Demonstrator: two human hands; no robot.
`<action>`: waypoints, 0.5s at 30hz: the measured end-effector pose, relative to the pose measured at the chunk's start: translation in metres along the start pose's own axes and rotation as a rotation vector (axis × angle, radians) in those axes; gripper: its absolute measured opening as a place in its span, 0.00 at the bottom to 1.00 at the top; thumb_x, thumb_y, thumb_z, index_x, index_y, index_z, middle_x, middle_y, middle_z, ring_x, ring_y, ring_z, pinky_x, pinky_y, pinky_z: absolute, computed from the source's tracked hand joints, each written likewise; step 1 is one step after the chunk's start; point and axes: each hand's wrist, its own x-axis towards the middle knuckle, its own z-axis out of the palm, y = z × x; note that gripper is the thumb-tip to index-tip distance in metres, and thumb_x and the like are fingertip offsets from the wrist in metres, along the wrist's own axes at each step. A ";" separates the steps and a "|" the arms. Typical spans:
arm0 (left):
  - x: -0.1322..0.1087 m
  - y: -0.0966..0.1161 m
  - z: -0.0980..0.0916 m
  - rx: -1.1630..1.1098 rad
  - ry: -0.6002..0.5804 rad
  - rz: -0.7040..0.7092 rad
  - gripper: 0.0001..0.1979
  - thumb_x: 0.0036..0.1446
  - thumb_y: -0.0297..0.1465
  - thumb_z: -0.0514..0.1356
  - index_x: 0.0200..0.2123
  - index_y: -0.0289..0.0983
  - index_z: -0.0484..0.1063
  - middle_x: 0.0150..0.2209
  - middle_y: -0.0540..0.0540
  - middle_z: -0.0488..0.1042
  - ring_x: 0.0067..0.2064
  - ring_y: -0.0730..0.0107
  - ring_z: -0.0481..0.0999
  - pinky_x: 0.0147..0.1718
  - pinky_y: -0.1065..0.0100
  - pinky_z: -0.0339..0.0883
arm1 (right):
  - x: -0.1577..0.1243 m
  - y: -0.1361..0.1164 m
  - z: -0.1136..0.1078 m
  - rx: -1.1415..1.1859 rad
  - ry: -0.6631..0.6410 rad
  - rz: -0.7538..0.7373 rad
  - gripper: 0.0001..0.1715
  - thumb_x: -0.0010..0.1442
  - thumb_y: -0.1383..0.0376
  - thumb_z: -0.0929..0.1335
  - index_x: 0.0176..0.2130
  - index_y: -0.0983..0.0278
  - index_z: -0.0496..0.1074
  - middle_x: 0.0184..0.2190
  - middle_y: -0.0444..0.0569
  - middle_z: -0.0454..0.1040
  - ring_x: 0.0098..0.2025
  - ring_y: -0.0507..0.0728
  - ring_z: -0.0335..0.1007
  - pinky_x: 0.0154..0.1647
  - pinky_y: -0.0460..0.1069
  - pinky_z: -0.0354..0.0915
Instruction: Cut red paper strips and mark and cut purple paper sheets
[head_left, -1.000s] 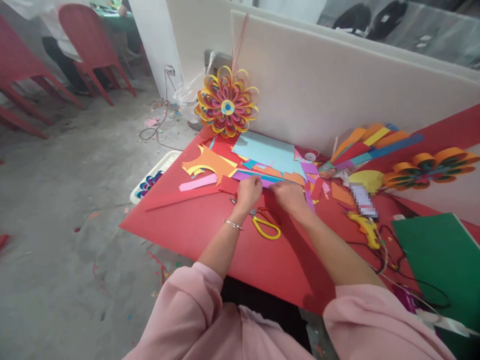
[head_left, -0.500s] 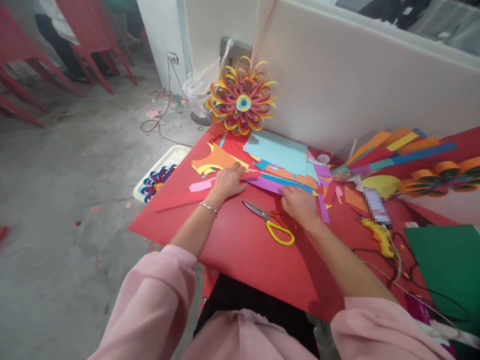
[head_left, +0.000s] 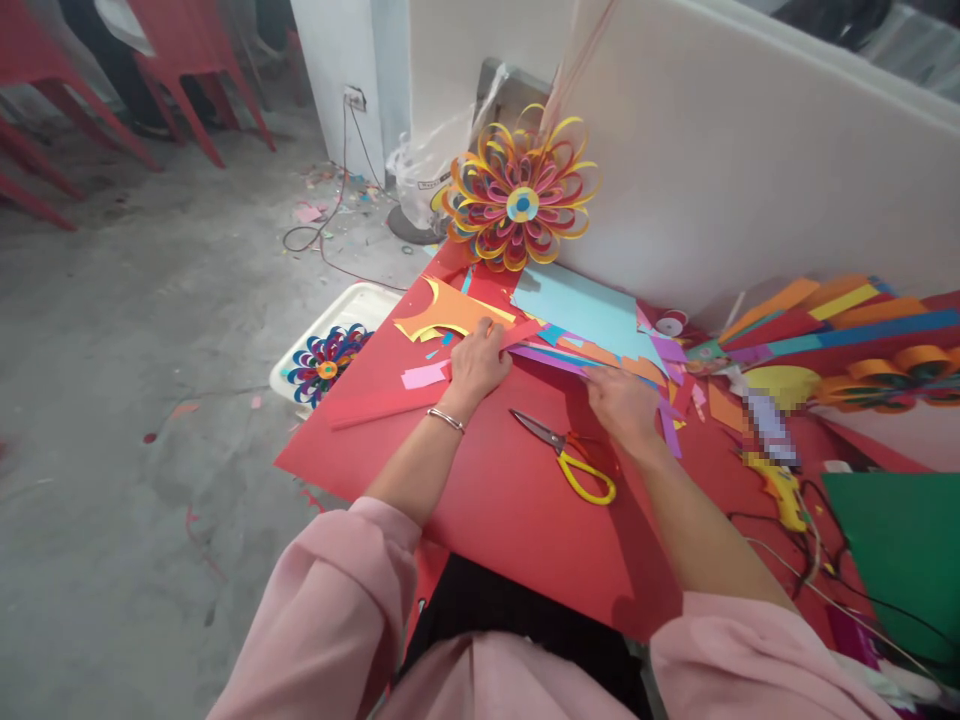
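Note:
Several paper strips (head_left: 551, 358), purple and blue among them, stretch between my two hands. My left hand (head_left: 480, 365), with a bracelet at its wrist, has its fingers closed over their left end, beside a red paper strip (head_left: 521, 336). Toward the right end, my right hand (head_left: 621, 405) pinches the strips, its fingertips partly hidden. Scissors (head_left: 562, 455) with one yellow and one red handle lie on the red tabletop (head_left: 465, 500) just below the hands. Left of my left hand are a pink paper piece (head_left: 424, 375) and long red strips (head_left: 382, 407).
A looped paper flower (head_left: 523, 205) stands at the back by a light blue sheet (head_left: 577, 305). Paper scraps, a yellow glue gun (head_left: 780, 490) with cords and a green sheet (head_left: 900, 550) lie rightward. A white tray (head_left: 281, 375) holds another flower at left.
The view has shifted, so the table appears farther right. Between my hands the purple strip has turned and shows a narrower face. Both hands keep their hold.

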 end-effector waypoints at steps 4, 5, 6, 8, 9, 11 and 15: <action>0.000 -0.001 0.000 -0.070 -0.004 -0.022 0.20 0.66 0.30 0.58 0.60 0.42 0.74 0.70 0.41 0.68 0.57 0.49 0.79 0.44 0.57 0.73 | 0.002 0.003 -0.002 0.009 0.028 0.020 0.25 0.72 0.65 0.61 0.56 0.60 0.83 0.56 0.53 0.84 0.56 0.65 0.80 0.50 0.55 0.69; -0.001 -0.002 0.000 -0.086 0.009 -0.031 0.20 0.66 0.30 0.58 0.60 0.42 0.74 0.70 0.41 0.68 0.57 0.48 0.79 0.44 0.56 0.73 | 0.003 0.004 -0.004 0.012 0.034 0.019 0.25 0.71 0.65 0.61 0.55 0.60 0.84 0.56 0.53 0.84 0.56 0.64 0.80 0.49 0.55 0.69; -0.001 -0.003 -0.001 -0.097 0.030 -0.040 0.20 0.66 0.30 0.58 0.60 0.42 0.74 0.70 0.41 0.69 0.57 0.48 0.79 0.44 0.56 0.73 | 0.004 0.006 -0.007 0.015 0.038 0.018 0.25 0.70 0.66 0.62 0.55 0.59 0.84 0.55 0.52 0.85 0.56 0.64 0.80 0.47 0.54 0.69; 0.000 -0.004 -0.001 -0.116 0.073 -0.063 0.20 0.66 0.30 0.59 0.60 0.42 0.74 0.69 0.41 0.70 0.58 0.49 0.78 0.45 0.56 0.74 | 0.005 0.009 -0.015 0.014 0.039 0.020 0.24 0.71 0.64 0.62 0.54 0.58 0.84 0.54 0.50 0.85 0.54 0.63 0.81 0.44 0.53 0.68; 0.000 -0.005 -0.002 -0.127 0.090 -0.077 0.20 0.65 0.30 0.59 0.60 0.42 0.74 0.69 0.42 0.70 0.58 0.49 0.78 0.46 0.56 0.74 | 0.005 0.011 -0.019 0.006 0.036 0.026 0.24 0.71 0.63 0.62 0.54 0.58 0.85 0.54 0.50 0.85 0.54 0.63 0.81 0.42 0.53 0.67; 0.001 -0.006 -0.003 -0.153 0.113 -0.098 0.20 0.65 0.30 0.60 0.60 0.43 0.74 0.69 0.42 0.71 0.59 0.50 0.78 0.47 0.56 0.74 | 0.005 0.013 -0.030 -0.022 0.024 0.042 0.24 0.73 0.60 0.62 0.54 0.56 0.85 0.54 0.49 0.85 0.54 0.63 0.80 0.39 0.53 0.65; 0.003 -0.006 -0.004 -0.200 0.151 -0.139 0.22 0.65 0.32 0.62 0.62 0.44 0.73 0.69 0.42 0.71 0.62 0.51 0.77 0.51 0.57 0.74 | 0.003 0.018 -0.048 -0.087 -0.021 0.053 0.22 0.72 0.57 0.64 0.53 0.53 0.85 0.52 0.49 0.86 0.52 0.63 0.80 0.35 0.52 0.61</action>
